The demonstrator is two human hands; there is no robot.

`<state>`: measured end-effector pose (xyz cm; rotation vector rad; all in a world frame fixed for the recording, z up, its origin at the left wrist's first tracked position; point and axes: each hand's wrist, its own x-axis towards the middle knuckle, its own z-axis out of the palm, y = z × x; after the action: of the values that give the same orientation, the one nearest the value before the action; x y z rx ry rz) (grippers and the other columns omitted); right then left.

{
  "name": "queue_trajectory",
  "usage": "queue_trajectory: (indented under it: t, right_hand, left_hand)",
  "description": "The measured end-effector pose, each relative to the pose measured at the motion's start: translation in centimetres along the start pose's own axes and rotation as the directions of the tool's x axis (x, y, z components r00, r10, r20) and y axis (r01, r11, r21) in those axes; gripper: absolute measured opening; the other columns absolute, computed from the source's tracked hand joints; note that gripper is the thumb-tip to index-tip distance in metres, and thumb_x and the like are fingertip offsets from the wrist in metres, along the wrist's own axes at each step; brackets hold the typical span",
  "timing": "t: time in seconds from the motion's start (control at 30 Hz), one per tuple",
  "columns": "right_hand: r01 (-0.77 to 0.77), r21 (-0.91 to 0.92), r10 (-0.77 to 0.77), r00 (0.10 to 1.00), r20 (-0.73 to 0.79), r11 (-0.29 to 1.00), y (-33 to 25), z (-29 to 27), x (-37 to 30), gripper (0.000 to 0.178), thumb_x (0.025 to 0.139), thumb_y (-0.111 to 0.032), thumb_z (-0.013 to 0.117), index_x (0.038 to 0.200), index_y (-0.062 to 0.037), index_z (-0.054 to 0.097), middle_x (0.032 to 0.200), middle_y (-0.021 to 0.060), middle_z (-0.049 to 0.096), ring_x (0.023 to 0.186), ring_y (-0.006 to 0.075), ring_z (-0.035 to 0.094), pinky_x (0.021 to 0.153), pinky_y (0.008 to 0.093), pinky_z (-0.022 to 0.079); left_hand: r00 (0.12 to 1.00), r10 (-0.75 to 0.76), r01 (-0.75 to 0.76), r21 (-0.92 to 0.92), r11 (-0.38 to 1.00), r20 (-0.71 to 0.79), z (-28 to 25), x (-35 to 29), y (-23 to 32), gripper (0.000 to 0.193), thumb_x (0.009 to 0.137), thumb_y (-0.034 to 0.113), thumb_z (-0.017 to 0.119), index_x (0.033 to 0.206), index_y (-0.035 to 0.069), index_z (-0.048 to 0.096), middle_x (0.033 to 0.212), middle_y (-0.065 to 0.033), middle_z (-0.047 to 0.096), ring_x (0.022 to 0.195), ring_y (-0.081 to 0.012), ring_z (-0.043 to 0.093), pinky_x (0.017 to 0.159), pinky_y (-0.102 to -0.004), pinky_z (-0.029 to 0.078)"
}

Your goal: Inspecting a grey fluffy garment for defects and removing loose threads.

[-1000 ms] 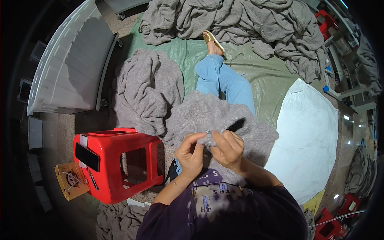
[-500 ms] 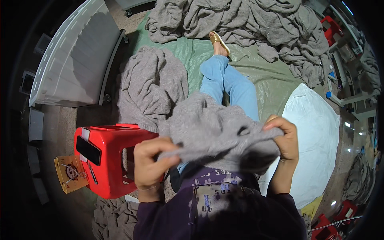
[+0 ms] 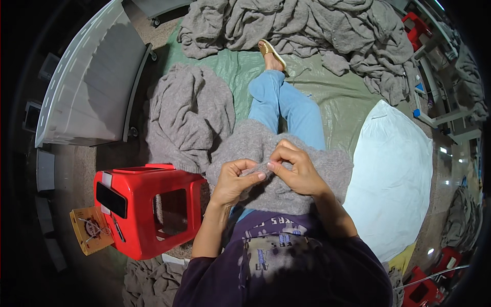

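A grey knitted garment lies across my lap, over the light blue trousers. My left hand pinches a bit of its knit between thumb and fingers. Close beside it, my right hand pinches the same fabric, with the thumb and fingertips of both hands almost meeting. The small piece between the fingertips is partly hidden. To the left of my legs, a heap of the same grey knitwear reaches the edge of the garment on my lap.
A red plastic stool on the left carries a phone and a pen; a yellow box is beside it. A wheeled white bin stands behind. More knitwear is piled ahead, and a white sack lies right.
My hands were wide apart, stretching the garment's edge in the air. Now they have come together over my lap, and the garment has dropped onto my thighs.
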<state>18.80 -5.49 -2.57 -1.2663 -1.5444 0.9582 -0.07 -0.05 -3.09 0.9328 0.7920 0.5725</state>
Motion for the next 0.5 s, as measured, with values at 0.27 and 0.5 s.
queue_trajectory:
  t: [0.27,0.5]
  right_hand:
    - [0.021,0.169,0.012,0.981,-0.192,0.985,1.3,2.1,-0.1,0.007,0.083,-0.002,0.062,0.087,0.0006,0.057,0.086,0.0064,0.051,0.081,0.0141,0.051,0.072,0.0244,0.042]
    - [0.104,-0.09,-0.123,0.96,-0.251,0.99,0.2,3.2,-0.2,0.006,0.082,0.001,0.059,0.087,0.0001,0.055,0.087,0.0108,0.054,0.077,0.0211,0.056,0.066,0.029,0.045]
  left_hand:
    - [0.985,0.13,-0.13,0.005,0.991,-0.113,0.5,0.4,-1.3,0.012,0.077,-0.002,0.071,0.084,0.003,0.064,0.079,-0.0017,0.065,0.068,-0.0048,0.057,0.065,-0.0188,0.045]
    - [0.923,0.3,-0.295,0.055,0.954,-0.24,1.2,0.3,-2.3,0.015,0.076,-0.009,0.065,0.087,0.001,0.063,0.084,-0.0034,0.064,0.075,-0.0076,0.057,0.071,-0.0214,0.046]
